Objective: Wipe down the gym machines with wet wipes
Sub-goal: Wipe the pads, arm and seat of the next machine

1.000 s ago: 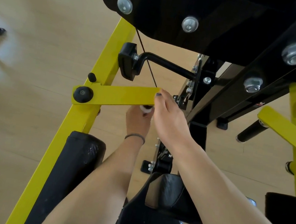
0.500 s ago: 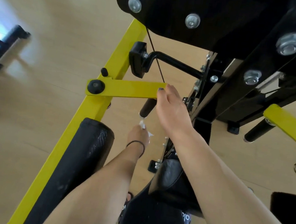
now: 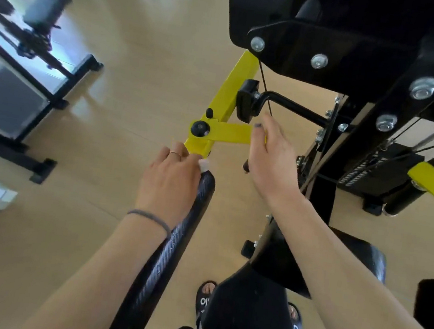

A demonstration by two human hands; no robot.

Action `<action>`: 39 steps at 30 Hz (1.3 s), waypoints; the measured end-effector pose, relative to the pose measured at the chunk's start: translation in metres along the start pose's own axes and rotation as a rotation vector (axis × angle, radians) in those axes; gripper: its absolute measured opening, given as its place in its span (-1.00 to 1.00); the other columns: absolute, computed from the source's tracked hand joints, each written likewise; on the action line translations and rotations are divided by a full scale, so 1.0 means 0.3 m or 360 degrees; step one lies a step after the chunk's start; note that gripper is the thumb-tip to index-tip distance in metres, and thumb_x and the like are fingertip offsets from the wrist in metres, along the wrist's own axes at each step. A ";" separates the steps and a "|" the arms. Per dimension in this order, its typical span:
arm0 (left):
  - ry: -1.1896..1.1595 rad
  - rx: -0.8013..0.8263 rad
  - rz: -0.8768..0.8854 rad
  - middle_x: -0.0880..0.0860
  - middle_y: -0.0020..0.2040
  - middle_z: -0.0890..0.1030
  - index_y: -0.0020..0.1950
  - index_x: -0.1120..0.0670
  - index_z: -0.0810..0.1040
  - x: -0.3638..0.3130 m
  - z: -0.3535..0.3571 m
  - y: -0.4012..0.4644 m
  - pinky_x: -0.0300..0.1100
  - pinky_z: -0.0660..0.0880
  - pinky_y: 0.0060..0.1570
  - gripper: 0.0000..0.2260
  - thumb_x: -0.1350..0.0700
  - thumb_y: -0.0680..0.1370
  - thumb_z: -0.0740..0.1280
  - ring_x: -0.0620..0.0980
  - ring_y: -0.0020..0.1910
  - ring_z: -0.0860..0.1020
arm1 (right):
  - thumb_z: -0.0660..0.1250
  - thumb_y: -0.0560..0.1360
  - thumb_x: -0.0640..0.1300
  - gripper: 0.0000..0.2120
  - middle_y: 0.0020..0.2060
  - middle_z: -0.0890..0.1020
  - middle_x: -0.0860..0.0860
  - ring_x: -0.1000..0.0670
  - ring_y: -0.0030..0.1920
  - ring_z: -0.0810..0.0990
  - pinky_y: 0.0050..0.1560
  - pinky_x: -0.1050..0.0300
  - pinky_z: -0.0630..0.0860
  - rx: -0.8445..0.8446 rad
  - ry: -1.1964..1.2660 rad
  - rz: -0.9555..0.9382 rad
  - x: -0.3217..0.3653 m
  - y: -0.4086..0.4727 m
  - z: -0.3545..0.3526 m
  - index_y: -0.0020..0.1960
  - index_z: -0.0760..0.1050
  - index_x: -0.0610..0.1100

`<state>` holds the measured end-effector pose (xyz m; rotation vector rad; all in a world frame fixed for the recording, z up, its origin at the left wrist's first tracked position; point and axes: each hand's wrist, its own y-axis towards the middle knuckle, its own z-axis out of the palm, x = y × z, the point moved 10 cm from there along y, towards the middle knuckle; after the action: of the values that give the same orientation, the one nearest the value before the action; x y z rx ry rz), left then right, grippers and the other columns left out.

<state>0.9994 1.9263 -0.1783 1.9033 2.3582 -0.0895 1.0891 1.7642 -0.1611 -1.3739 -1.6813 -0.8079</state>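
Pinched in the fingertips of the left hand [image 3: 170, 177], a small white wet wipe [image 3: 203, 166] shows only as a crumpled corner, pressed against the top end of the long black arm pad [image 3: 172, 244] where the pad meets the yellow frame [image 3: 232, 94]. That forearm lies along the pad, knuckles up, with a ring on one finger and a hair tie round the wrist.

Further out, the right hand [image 3: 271, 160] reaches forward, its fingers curled over the free end of the short yellow lever [image 3: 231, 133] and its thumb below; it seems to be holding the lever, though how firmly is hard to tell. A black pivot knob [image 3: 200, 128] joins that lever to the frame, and behind it a black foot peg [image 3: 246, 103] sticks out on a bent rod.

My judgement is that the wipe is working at the junction of pad and frame, with most of the machine not yet done. Next, the wipe would need to go either down the pad's length or up onto the frame, with enough pressure to keep it flat instead of bunched, while the right hand steadies the lever.
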 end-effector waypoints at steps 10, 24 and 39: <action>-0.0418 0.0252 0.0371 0.10 0.63 0.12 0.63 0.10 0.11 0.064 0.095 -0.304 -0.05 0.28 0.49 -0.50 0.13 0.67 0.07 0.05 0.60 0.14 | 0.02 0.73 -0.04 -0.57 0.51 0.38 0.03 0.15 0.45 0.31 0.32 0.38 0.17 0.0275 0.0251 0.0346 -0.043 -0.327 0.305 0.57 0.27 -0.08; -0.0336 0.0416 0.0361 0.13 0.65 -0.10 0.64 0.15 -0.11 0.016 0.122 -0.207 -0.12 -0.15 0.57 -0.49 0.15 0.71 -0.02 0.08 0.62 -0.16 | 0.04 0.63 0.32 -0.41 0.48 0.43 0.04 0.00 0.50 0.36 0.46 0.09 0.22 0.0013 0.0896 0.1035 -0.181 -0.563 0.384 0.55 0.34 0.04; -0.0057 0.0153 0.0361 0.28 0.58 0.19 0.58 0.32 0.12 0.041 0.028 -0.511 -0.16 -0.05 0.53 -0.50 0.18 0.65 0.03 0.20 0.58 0.14 | -0.02 0.72 0.12 -0.56 0.53 0.25 0.29 0.34 0.41 0.16 0.38 0.31 0.09 0.0312 0.0640 0.0477 -0.036 -0.860 0.292 0.59 0.14 0.21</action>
<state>0.8475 1.9047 -0.1916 2.1790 2.1346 -0.2187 0.8212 1.7816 -0.2094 -1.1960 -1.1776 -0.6726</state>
